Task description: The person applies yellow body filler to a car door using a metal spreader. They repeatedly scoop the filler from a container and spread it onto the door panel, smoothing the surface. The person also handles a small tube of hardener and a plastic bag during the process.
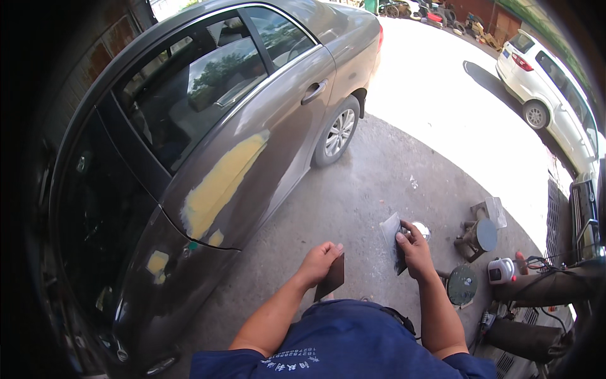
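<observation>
My left hand is closed, pinching a dark brown rectangular sheet that looks like sandpaper. To its right, my right hand is closed around a flat, thin piece, pale grey at the top and dark near the fingers; its kind is unclear. Both hands are apart, in front of my body. At left stands a grey-brown car. Its rear door carries a large yellow filler patch with a small spot below it, and a smaller patch shows on the front door. Neither hand touches the car.
Right of me stand a stool with a round grey top and a dark green round stool. A white jug sits beside large dark cylinders and cables. A white vehicle is parked outside on sunlit ground.
</observation>
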Motion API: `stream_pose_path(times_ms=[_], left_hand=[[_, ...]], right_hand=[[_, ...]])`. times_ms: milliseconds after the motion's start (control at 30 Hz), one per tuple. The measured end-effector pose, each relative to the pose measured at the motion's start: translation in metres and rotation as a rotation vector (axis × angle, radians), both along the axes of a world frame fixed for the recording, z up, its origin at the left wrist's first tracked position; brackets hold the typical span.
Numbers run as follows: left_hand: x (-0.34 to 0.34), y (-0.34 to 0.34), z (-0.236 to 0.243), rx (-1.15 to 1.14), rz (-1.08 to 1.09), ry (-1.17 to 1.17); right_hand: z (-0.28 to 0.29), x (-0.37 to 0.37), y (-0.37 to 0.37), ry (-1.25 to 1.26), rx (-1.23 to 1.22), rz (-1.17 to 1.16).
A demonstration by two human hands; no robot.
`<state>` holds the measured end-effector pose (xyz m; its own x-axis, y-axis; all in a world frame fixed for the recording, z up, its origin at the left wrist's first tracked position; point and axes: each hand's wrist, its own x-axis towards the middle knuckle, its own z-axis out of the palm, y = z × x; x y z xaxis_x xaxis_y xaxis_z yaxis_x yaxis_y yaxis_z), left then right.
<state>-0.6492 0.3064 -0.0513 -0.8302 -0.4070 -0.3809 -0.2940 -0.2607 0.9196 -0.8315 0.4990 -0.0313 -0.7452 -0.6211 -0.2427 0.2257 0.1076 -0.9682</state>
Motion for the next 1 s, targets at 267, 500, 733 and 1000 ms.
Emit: stream_pose_path(times_ms=[267, 500, 733, 1000], left_hand=[[-0.002, -0.002, 0.015, 0.199, 0.183, -0.083], [-0.010, 0.011, 0.024, 0.416, 0.342, 0.205], [-0.014, 0.022, 0.019, 0.443, 0.347, 0.301], [-0.029, 0.042, 0.027, 0.301, 0.431, 0.423]], right_hand=[[-0.003, 0.017, 0.008, -0.732, -0.539, 0.381], [0.001, 0.023, 0.005, -0.732, -0.431, 0.286], [-0.004, 0.046, -0.009, -0.226, -0.323, 0.185], [-0.005, 0.068, -0.014, 0.128, -0.209, 0.279]])
